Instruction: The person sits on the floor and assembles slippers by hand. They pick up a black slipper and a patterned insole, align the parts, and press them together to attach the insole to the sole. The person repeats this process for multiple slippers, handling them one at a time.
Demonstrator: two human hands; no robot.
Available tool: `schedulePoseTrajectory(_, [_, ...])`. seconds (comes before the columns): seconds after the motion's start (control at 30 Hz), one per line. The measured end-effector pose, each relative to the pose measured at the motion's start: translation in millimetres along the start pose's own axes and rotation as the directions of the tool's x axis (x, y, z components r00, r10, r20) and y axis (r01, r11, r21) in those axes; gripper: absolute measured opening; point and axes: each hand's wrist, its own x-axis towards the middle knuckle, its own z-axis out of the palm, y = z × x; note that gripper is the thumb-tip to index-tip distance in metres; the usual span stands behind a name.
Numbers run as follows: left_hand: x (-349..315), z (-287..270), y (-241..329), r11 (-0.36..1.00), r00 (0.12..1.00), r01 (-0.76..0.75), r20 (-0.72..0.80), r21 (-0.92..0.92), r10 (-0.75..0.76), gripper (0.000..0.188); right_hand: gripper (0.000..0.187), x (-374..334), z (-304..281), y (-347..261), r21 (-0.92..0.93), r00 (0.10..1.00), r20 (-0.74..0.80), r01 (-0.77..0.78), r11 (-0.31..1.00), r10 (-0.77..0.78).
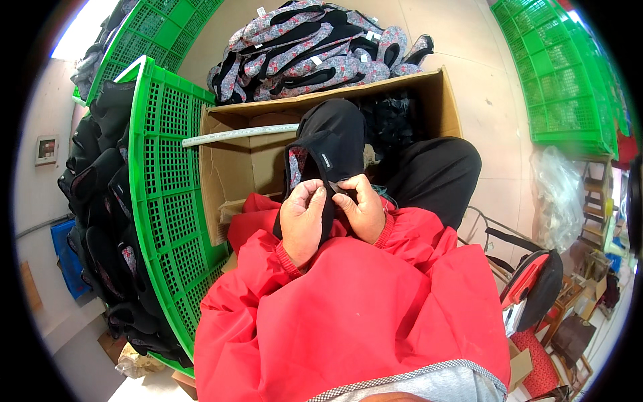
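Note:
A black slipper (309, 147) with a floral lining and a small pale label lies across my lap by my left knee. My left hand (303, 221) is closed, its thumb and fingers pinching the slipper's black edge. Close beside it, my right hand (364, 209) is also closed on that edge, with the fingertips of both hands nearly meeting. Between the right fingertips a small greyish bit shows, too small to name. Part of the slipper is hidden behind my hands and the red sleeves.
Ahead stands an open cardboard box (231, 161) with black pieces (388, 124) inside and a pale strip (241, 134) across it. Floral slippers (301, 50) are heaped beyond. Green crates (174, 194) stand at left, beside black slippers (100, 228). A clear plastic bag (557, 197) hangs at right.

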Motion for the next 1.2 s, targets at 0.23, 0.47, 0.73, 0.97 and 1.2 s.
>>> schedulePoseTrajectory(0.23, [-1.6,3.4,3.9,1.000,1.000,0.004,-0.009,-0.004,-0.004,0.012,0.024,-1.3,0.8,8.0,0.085,1.000,-0.011,0.005,0.996,-0.004])
schedulePoseTrajectory(0.47, [-1.8,3.0,2.7,1.000,0.999,0.016,-0.044,0.024,-0.015,0.011,0.032,0.3,1.5,8.3,0.506,0.988,-0.082,-0.075,0.859,0.135])
schedulePoseTrajectory(0.73, [0.7,5.3,-2.5,0.878,0.957,-0.286,0.071,0.383,0.281,0.008,0.020,29.2,-8.9,-22.1,0.071,0.995,-0.069,0.072,0.995,-0.067])
schedulePoseTrajectory(0.97, [-3.5,7.2,4.2,0.824,0.957,-0.288,0.125,0.488,0.261,0.009,0.013,37.7,-12.6,2.5,0.268,0.949,-0.316,0.067,0.961,0.022])
schedulePoseTrajectory(1.2, [-3.8,6.7,2.2,0.821,0.942,-0.333,0.142,0.464,0.303,0.012,0.017,52.0,-86.1,45.3,0.315,0.829,-0.322,-0.362,0.878,0.457])
